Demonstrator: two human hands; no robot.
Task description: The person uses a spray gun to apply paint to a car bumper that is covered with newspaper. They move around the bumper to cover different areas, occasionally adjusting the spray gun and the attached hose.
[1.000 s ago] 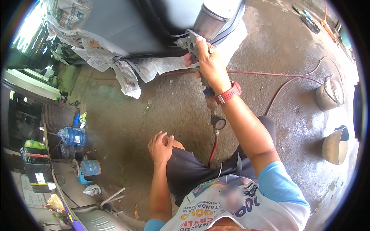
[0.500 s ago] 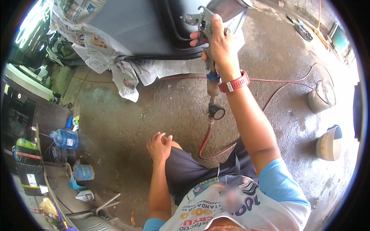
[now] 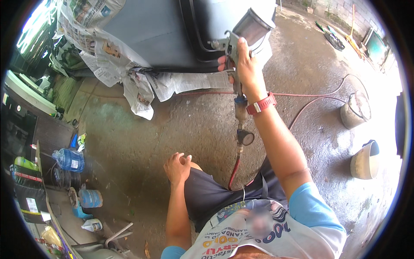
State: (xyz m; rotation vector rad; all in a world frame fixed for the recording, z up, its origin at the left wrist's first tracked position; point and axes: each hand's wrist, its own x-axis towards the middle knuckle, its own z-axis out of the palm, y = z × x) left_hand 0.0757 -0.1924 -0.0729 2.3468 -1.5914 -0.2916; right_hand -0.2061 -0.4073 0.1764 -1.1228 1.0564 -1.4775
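Note:
A spray gun with a grey metal cup [image 3: 251, 26] on top is held up in my right hand [image 3: 250, 73], its nozzle pointing left. Fingers wrap round the handle, partly hidden behind it. Under the handle hang a small filter and a round pressure gauge [image 3: 246, 138], joined to a red hose [image 3: 234, 172]. Just beyond the gun is a dark, glossy painted vehicle panel [image 3: 148, 36]; the nozzle is close to it, but the exact gap cannot be told. Newspaper [image 3: 138, 93] masks its left and lower edges. My left hand [image 3: 177, 168] rests on my knee, fingers extended, holding nothing.
The red hose runs across the wet concrete floor [image 3: 142, 134]. Two pails, one grey [image 3: 355, 113] and one beige [image 3: 364, 162], stand at the right. Along the left lie a blue water jug [image 3: 69, 159], a cut blue container [image 3: 91, 198] and a white bottle [image 3: 92, 225].
My right hand and the spray gun have come lower in the view and nearer to me, the gauge and hose dropping with them. My left hand stays on the knee.

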